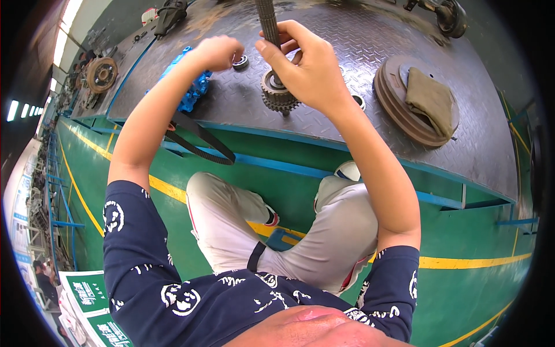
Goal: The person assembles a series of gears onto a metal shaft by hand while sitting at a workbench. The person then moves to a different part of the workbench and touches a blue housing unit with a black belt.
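My right hand (309,63) is wrapped round a long splined shaft (267,20), thumb on its near side and fingers behind. The shaft stands roughly upright over the tabletop, with a toothed gear (280,95) around its lower part. To its left, my left hand (218,53) has its fingers curled down, their tips against a small ball bearing (240,63). Part of that bearing's rim is covered by the fingertips. Below my left wrist lies a bright blue metal part (196,89), partly hidden by my forearm.
The steel-plate workbench (358,29) has a blue frame. A large grooved pulley (399,98) with a folded brown cloth (429,99) sits at right. A small ring (359,102) lies beside my right forearm. A black toothed belt (199,139) hangs over the front edge.
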The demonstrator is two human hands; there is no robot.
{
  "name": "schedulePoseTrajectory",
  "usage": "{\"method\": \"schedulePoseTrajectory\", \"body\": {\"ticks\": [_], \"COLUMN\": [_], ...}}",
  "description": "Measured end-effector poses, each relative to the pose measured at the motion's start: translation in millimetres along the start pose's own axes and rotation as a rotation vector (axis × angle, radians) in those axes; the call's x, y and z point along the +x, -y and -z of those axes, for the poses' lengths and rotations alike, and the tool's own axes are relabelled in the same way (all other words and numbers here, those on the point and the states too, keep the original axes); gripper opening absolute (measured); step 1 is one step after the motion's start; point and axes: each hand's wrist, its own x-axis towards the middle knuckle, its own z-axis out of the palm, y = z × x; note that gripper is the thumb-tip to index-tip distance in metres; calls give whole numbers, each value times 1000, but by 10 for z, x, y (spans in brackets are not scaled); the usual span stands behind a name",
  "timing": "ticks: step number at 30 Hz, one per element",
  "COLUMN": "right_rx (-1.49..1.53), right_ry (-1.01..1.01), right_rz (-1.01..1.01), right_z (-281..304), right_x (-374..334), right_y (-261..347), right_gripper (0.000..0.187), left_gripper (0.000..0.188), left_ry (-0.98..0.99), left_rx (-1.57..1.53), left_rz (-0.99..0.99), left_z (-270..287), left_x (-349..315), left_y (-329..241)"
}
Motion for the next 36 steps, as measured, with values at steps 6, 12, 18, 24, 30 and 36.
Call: {"method": "schedulePoseTrajectory", "body": {"ticks": [6,12,18,24,30,36], "right_rx": [7,16,20,23,13,-15], "right_ry": [31,59,67,71,70,77], "right_rz": [7,14,19,-59,-20,-41], "right_z": [-14,-46,-79,-59,-44,10], "right_x": [-10,-11,-32,-32,-8,-48], "right_y": [-58,-9,-60,-94,-128,-175], "right_gripper": [30,26,33,37,40,38], "left_gripper": [50,47,55,56,55,50], "left_ry": [-607,-640,-751,-756,-693,-665], "left_rx": [-1530,-1595,-1690,-1517,-1643,-1706], "left_rz": [-534,-784,-919,-903,-746,-926], "left_z": [793,1124,1160,1240,1224,1217], "left_x": [-189,-551,-569,-607,-638,-583], "left_y": [247,-55,-91,-144,-337,-392]}}
